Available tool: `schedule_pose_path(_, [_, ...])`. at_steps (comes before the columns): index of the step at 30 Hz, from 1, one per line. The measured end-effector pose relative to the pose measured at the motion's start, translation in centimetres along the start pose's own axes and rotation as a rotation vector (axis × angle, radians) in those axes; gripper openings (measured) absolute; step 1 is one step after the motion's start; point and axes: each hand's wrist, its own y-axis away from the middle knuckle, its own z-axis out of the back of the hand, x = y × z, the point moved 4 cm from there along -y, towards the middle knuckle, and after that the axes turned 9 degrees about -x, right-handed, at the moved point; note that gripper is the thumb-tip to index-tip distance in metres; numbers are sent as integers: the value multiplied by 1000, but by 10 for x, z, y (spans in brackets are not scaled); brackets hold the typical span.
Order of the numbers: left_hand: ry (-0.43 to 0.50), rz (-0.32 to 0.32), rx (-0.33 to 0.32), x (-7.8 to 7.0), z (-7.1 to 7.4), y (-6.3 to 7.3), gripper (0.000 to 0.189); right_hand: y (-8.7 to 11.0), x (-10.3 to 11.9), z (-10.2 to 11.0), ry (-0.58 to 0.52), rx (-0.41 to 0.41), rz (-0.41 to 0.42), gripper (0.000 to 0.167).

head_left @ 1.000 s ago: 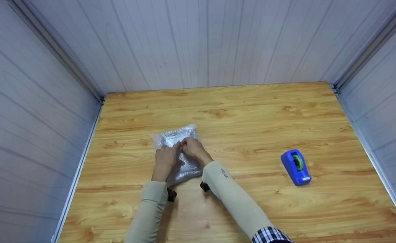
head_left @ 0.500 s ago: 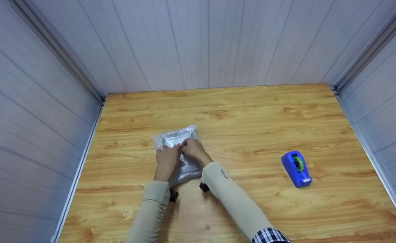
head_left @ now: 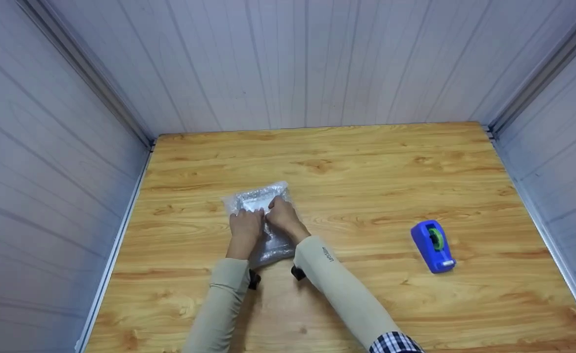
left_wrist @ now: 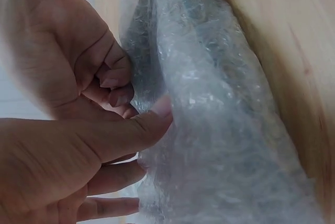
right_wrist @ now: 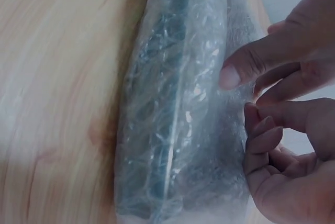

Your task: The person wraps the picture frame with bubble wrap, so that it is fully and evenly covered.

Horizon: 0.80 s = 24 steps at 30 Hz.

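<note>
A flat rectangular package in clear bubble wrap [head_left: 274,245] lies on the table, with a greyish rectangular item showing faintly through it. Over the package's left half, my left hand [head_left: 246,228] presses on the wrap. Its thumb and straight fingers touch the plastic in the left wrist view. My right hand [head_left: 284,215] is close beside it, above the package's right half. In the right wrist view the right hand's fingers [right_wrist: 264,137] are curled at the wrap's surface, and nothing can be seen between them.
A blue tape dispenser [head_left: 433,246] with a green roll stands to the right on the wood-grain table [head_left: 356,181]. Pale panel walls [head_left: 302,63] enclose the table at the back and on both sides.
The right hand has drawn slightly away from the left fingertips, and its fingers look more curled. The left hand stays on the wrap. Package and dispenser keep their places.
</note>
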Motion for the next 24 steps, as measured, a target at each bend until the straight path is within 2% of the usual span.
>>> schedule_pose_path(3, [-9,-13,30,-1,-1,0,23,1,0,2,17,-12,7,22])
schedule_pose_path(7, [-12,-16,41,-3,-1,1,23,4,0,4,23,12,31,23])
schedule_pose_path(16, [0,-20,-13,-3,-1,2,22,7,1,3,81,52,110,24])
schedule_pose_path(19, [-8,-20,-7,-2,-1,1,22,10,1,3,105,44,172,22])
schedule_pose_path(24, [-17,-31,14,-1,-1,2,26,16,-2,5,163,-39,360,19])
